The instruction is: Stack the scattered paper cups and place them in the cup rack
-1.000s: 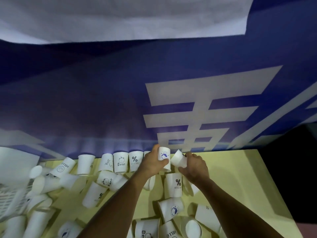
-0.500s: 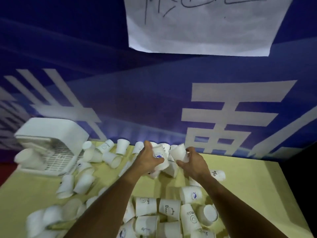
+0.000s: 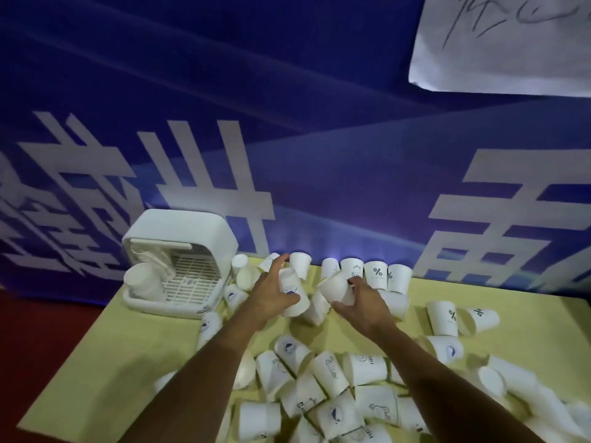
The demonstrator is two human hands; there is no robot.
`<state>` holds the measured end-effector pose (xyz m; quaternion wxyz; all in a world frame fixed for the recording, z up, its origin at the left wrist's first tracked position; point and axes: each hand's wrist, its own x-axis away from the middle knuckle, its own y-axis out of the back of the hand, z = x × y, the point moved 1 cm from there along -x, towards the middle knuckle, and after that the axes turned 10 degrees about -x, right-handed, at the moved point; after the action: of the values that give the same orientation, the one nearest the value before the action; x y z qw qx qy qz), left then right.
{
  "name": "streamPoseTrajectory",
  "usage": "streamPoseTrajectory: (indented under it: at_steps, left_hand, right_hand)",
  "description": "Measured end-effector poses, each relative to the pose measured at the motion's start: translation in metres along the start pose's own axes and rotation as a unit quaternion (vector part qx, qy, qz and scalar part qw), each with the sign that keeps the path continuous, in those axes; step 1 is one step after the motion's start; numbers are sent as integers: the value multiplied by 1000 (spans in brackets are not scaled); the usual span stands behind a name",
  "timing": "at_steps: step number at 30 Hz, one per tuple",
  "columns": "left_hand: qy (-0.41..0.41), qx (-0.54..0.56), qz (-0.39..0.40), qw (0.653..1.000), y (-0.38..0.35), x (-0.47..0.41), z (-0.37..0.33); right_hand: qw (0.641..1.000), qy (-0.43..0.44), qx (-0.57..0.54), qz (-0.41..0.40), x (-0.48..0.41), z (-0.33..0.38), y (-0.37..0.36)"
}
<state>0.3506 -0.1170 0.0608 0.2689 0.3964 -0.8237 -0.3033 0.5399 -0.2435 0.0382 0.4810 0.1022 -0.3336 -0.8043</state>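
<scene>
The left hand (image 3: 271,297) wraps its fingers (image 3: 275,266) round a blue-logo paper cup (image 3: 293,295); the right hand (image 3: 364,303) grips a tilted plain cup (image 3: 334,287) just beside it. Scattered cups (image 3: 329,372) (many on their sides) litter the yellow tabletop (image 3: 96,362); the white cup rack (image 3: 192,225) stands at its far left, a cup stack (image 3: 142,284) lying inside.

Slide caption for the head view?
Left hand grips one paper cup, right hand a second cup, over scattered cups on the yellow table; cup rack at left.
</scene>
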Motion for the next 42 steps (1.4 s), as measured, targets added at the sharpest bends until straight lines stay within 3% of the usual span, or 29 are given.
streamPoseTrajectory:
  at_steps: [9,18,26,30,37,42]
  left_hand:
    - [1,-29,13,999,96,18,95]
    - [124,-22,-98,987,168,49,177]
    - [134,58,-163,976,221,49,243]
    - [128,35,-194,972,248,20,274]
    - [105,94,-142,980,259,-20,320]
    - [98,75,-106,987,251,-38,337]
  right_hand:
    - [1000,3,-10,9,27,91,-96]
    - [994,71,-22,83,3,170,-169]
    - [980,128,-64,139,-8,228,-239]
    - [983,112,-78,125,-25,248,-262]
    - [988,85,-119,55,-47,296,-293]
    - [984,71,-165,-10,-60,316,-305]
